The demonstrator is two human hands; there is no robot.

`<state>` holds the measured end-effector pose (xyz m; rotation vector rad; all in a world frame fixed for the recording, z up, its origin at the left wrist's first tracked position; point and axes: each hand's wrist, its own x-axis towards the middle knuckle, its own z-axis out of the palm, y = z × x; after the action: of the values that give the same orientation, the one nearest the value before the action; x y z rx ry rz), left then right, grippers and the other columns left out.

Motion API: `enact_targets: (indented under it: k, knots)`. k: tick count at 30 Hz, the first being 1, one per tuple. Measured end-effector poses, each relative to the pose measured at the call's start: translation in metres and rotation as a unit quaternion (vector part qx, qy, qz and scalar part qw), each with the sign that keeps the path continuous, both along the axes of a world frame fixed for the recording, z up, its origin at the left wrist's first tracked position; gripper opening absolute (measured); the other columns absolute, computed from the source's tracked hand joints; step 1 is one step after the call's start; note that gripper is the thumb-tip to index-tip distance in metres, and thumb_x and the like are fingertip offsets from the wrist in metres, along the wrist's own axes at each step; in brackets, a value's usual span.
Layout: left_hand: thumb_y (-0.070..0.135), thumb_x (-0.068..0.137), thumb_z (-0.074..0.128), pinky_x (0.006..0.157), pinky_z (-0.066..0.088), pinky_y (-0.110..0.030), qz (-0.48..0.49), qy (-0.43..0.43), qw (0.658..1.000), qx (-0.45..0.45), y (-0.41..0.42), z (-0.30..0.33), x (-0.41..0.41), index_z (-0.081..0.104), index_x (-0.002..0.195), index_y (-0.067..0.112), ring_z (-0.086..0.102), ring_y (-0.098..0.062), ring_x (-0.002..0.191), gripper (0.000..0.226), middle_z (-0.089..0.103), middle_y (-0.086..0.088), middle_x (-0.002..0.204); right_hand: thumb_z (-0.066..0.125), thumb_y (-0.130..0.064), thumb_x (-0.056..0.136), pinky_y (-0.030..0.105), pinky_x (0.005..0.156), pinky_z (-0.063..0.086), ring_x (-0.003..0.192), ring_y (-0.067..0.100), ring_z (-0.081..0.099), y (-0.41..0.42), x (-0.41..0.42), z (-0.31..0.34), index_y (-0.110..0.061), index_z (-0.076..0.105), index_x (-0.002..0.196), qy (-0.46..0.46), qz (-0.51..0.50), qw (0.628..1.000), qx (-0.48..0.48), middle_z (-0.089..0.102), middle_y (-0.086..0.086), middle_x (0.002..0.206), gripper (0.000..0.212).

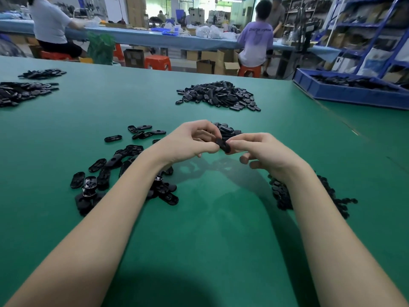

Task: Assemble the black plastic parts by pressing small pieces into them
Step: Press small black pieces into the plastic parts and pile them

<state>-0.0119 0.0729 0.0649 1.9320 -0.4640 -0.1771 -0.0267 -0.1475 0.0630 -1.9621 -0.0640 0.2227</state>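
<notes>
A black oval plastic part [223, 145] is held above the green table [199, 218] between both hands. My left hand [190, 140] pinches its left end with curled fingers. My right hand [263, 149] pinches its right end with thumb and forefinger, the other fingers curled below. Just behind the hands lies a small heap of black pieces [228, 129], partly hidden by the fingers. Loose black oval parts [124, 173] are scattered under and beside my left forearm. Small round black pieces [309, 196] lie in a pile under my right forearm.
A large heap of black parts [219, 96] sits in the middle of the table farther back. More piles [24, 89] lie at the far left. A blue tray [354, 89] of black parts stands at the right edge. People sit at a bench beyond.
</notes>
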Motion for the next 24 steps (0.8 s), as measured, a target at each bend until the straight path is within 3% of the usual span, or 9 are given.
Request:
enact_targets:
  k: [6, 11, 14, 17, 20, 24]
  knots:
    - [0.005, 0.094, 0.066, 0.074, 0.057, -0.021, 0.001, 0.146, 0.977, -0.157, -0.013, -0.008, -0.003, 0.068, 0.105, 0.011, 0.074, -0.020, 0.091, 0.013, 0.077, -0.012, 0.098, 0.078, -0.032, 0.089, 0.014, 0.049, 0.035, 0.063, 0.010, 0.045, -0.008, 0.001, 0.003, -0.025, 0.081, 0.088, -0.038, -0.044, 0.998, -0.010, 0.074, -0.010, 0.081, 0.007]
    - [0.000, 0.097, 0.059, 0.068, 0.056, -0.017, 0.033, 0.189, 0.958, -0.213, -0.026, -0.014, -0.004, 0.070, 0.097, 0.008, 0.076, -0.019, 0.083, 0.014, 0.076, -0.014, 0.096, 0.074, -0.037, 0.092, 0.017, 0.052, 0.039, 0.058, 0.006, 0.050, -0.014, -0.002, 0.007, -0.024, 0.079, 0.096, -0.030, -0.033, 0.998, -0.052, 0.079, -0.010, 0.088, 0.015]
    - [0.004, 0.098, 0.059, 0.067, 0.057, -0.017, 0.046, 0.202, 0.953, -0.219, -0.031, -0.017, -0.004, 0.071, 0.097, 0.007, 0.076, -0.019, 0.082, 0.012, 0.075, -0.010, 0.093, 0.068, -0.036, 0.091, 0.026, 0.062, 0.048, 0.062, 0.008, 0.058, -0.030, -0.001, 0.009, -0.025, 0.078, 0.089, -0.040, -0.077, 0.979, -0.184, 0.079, -0.011, 0.087, 0.015]
    - [0.010, 0.099, 0.061, 0.068, 0.057, -0.018, 0.051, 0.212, 0.949, -0.227, -0.034, -0.018, -0.004, 0.071, 0.098, 0.007, 0.076, -0.020, 0.081, 0.011, 0.077, -0.007, 0.088, 0.067, -0.031, 0.086, 0.031, 0.081, 0.056, 0.090, 0.016, 0.066, -0.048, -0.001, 0.007, -0.029, 0.078, 0.083, -0.013, -0.108, 0.929, -0.355, 0.076, -0.009, 0.091, 0.011]
    - [0.012, 0.098, 0.062, 0.069, 0.058, -0.019, 0.050, 0.214, 0.950, -0.223, -0.037, -0.020, -0.003, 0.071, 0.099, 0.007, 0.076, -0.021, 0.082, 0.011, 0.077, -0.008, 0.090, 0.073, -0.030, 0.083, 0.038, 0.093, 0.057, 0.099, 0.020, 0.065, -0.056, -0.006, 0.006, -0.035, 0.078, 0.083, 0.024, -0.114, 0.910, -0.398, 0.073, -0.007, 0.099, 0.007]
    - [0.012, 0.098, 0.062, 0.070, 0.058, -0.019, 0.046, 0.217, 0.951, -0.216, -0.037, -0.022, -0.002, 0.071, 0.102, 0.006, 0.076, -0.020, 0.083, 0.011, 0.076, -0.014, 0.102, 0.080, -0.030, 0.079, 0.039, 0.094, 0.057, 0.102, 0.022, 0.066, -0.059, -0.009, 0.006, -0.037, 0.079, 0.079, 0.043, -0.104, 0.911, -0.396, 0.073, -0.005, 0.104, 0.007]
